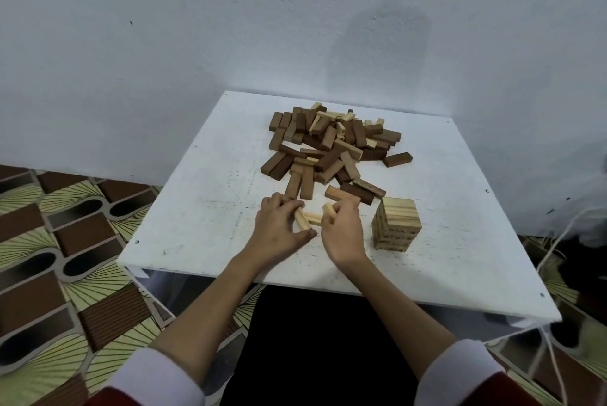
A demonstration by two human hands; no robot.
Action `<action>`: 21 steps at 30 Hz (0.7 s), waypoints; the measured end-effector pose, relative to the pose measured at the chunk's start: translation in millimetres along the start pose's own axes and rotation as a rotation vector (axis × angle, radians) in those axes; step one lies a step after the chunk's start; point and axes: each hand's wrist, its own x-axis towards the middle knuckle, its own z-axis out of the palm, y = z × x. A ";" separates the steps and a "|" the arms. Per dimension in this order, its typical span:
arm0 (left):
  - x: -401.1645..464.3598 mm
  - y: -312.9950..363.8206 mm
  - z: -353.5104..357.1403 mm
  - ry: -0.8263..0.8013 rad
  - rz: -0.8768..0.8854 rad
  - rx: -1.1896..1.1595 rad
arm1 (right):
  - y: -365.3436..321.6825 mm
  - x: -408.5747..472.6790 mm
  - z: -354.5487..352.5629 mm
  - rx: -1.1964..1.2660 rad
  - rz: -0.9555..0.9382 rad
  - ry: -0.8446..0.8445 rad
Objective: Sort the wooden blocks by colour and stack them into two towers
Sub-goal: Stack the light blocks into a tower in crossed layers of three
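Gripping one pale block (302,219) apiece, both hands, left (281,231) and right (342,228); third block (313,217) between, one tower (396,223) beside.

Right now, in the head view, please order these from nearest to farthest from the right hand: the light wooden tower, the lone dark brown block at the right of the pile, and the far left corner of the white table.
From the right hand:
1. Light wooden tower, just to its right.
2. Lone dark brown block, beyond it, right of the pile.
3. Far left corner of the white table, by the wall.
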 end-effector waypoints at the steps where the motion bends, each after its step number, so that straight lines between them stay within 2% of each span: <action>1: -0.1 1.2 0.2 0.002 0.000 0.009 | 0.3 -0.5 -0.2 -0.014 -0.021 0.018; 3: -0.1 1.9 0.7 0.007 0.001 0.023 | 0.4 -0.5 -0.4 -0.030 -0.033 0.053; 7: -4.3 -2.5 2.3 0.029 0.032 -0.004 | 2.1 2.5 -3.1 0.035 0.062 -0.023; 10: -5.2 -1.8 1.4 0.043 0.051 -0.016 | 4.1 1.2 -7.5 0.065 0.059 -0.044; 15: -8.5 -2.0 0.7 0.102 0.027 -0.184 | 10.2 2.4 -8.3 0.058 -0.032 0.076; 21: -7.2 -8.4 3.3 0.084 0.065 -0.071 | 17.2 0.7 -5.2 0.142 -0.056 0.062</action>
